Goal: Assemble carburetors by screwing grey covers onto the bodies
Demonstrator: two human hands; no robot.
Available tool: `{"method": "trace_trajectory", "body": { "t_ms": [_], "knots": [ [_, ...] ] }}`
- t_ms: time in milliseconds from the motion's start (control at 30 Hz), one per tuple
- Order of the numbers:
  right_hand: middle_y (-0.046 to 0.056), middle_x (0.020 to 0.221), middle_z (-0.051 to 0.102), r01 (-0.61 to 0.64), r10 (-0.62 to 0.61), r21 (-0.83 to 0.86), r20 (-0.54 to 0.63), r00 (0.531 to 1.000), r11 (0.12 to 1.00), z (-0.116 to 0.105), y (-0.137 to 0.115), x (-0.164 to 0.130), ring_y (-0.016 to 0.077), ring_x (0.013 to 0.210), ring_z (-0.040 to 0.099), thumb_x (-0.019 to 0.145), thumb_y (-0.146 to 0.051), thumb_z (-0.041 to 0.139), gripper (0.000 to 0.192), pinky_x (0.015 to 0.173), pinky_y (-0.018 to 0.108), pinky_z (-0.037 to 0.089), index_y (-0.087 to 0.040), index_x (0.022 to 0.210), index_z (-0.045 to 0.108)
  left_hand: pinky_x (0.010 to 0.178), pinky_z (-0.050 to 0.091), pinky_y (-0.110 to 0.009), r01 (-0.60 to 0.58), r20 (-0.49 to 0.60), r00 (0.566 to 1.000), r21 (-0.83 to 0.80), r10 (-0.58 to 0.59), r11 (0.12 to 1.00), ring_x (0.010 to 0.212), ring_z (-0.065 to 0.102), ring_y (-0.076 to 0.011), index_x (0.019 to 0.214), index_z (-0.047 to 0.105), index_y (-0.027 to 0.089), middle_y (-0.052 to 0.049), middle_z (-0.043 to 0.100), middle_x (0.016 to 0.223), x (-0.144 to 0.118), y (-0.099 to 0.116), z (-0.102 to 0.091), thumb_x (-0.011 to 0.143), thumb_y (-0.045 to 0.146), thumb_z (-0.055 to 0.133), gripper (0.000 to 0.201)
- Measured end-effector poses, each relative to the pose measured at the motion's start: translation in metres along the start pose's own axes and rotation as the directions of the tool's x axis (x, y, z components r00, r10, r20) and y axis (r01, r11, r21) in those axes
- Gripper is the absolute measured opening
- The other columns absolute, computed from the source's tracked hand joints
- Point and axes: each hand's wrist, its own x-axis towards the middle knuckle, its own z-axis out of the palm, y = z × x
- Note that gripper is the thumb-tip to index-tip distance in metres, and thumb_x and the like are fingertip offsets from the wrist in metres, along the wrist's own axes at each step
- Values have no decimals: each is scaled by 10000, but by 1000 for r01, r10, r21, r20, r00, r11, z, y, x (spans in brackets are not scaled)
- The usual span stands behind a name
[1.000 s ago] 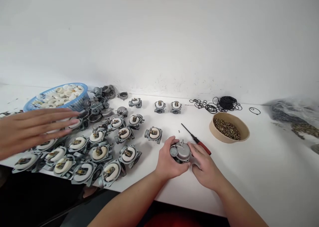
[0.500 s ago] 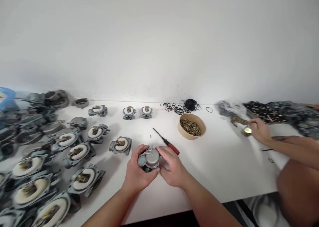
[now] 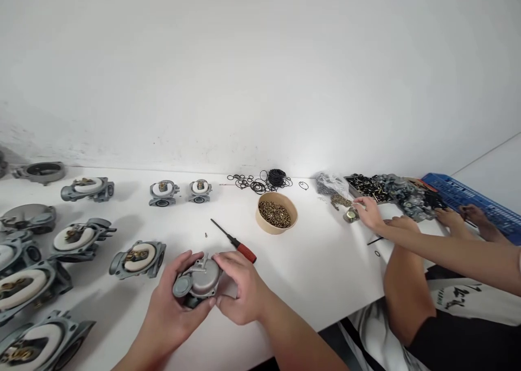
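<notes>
Compared with a moment ago my view has turned to the right: the blue basket is gone from sight, and a co-worker's hand (image 3: 368, 212) now shows at the far right of the white table (image 3: 325, 273), touching a small round metal piece (image 3: 350, 215) near a pile of dark parts (image 3: 391, 189). My two hands have stayed together on the same grey cast-metal carburetor with a round smooth bowl (image 3: 196, 282). My left hand (image 3: 171, 311) is closed around it from below and from the left, the thumb lying along its near side. My right hand (image 3: 240, 289) grips its right side, with the fingertips on the bowl's upper edge. The carburetor sits between both palms, near the front edge of the table; whether it rests on the table I cannot tell. Just behind my right hand lies a thin screwdriver with a red handle and a dark shaft (image 3: 236, 242). Further back stands a round tan bowl full of small brass screws (image 3: 276, 212), and behind it a heap of thin black rubber rings (image 3: 264, 180). On the left lie more grey carburetor bodies with white floats (image 3: 138, 258).
</notes>
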Motion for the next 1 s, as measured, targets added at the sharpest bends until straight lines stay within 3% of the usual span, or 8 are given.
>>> {"method": "trace_trajectory", "body": {
  "t_ms": [133,300,567,733,1000],
  "knots": [
    [145,1319,567,-17,17,59,-8,1000,998,1,4,-2,286,1190,551,702,-363,635,767,1008,449,488,-174,1420,444,987,531,-518,14,4,1000,-53,-13,999,1202,601,-353,1308,454,220,-160,597,1317,0,3,1,638,523,779,803],
    [113,1361,556,-31,31,78,2,1000,996,0,4,-2,262,1231,536,757,-334,651,684,1043,425,466,-221,1406,467,986,524,-540,31,51,998,-69,-27,997,1179,610,-347,1350,401,220,-178,560,1353,-1,4,0,660,478,787,832],
    [114,1370,556,-50,45,163,34,998,985,-7,-3,-3,269,1271,521,859,-341,636,530,1059,471,452,-248,1367,512,1016,509,-478,-68,132,989,-27,71,997,1195,612,-297,1405,291,215,-183,547,1360,-2,-6,-4,672,336,797,899],
    [116,1349,571,-77,74,207,22,997,975,-2,1,-6,270,1263,531,882,-373,631,496,1051,478,467,-259,1353,529,985,534,-445,-95,44,995,3,94,996,1194,612,-291,1419,281,223,-163,570,1335,-5,-10,-2,641,329,816,950],
    [129,1306,601,-102,113,239,-33,993,966,3,4,-9,283,1232,563,841,-349,687,485,1027,489,493,-254,1304,579,999,531,-434,-76,75,994,-35,78,997,1195,616,-277,1414,293,229,-157,565,1346,-7,-13,0,652,320,809,925]
  ]
}}
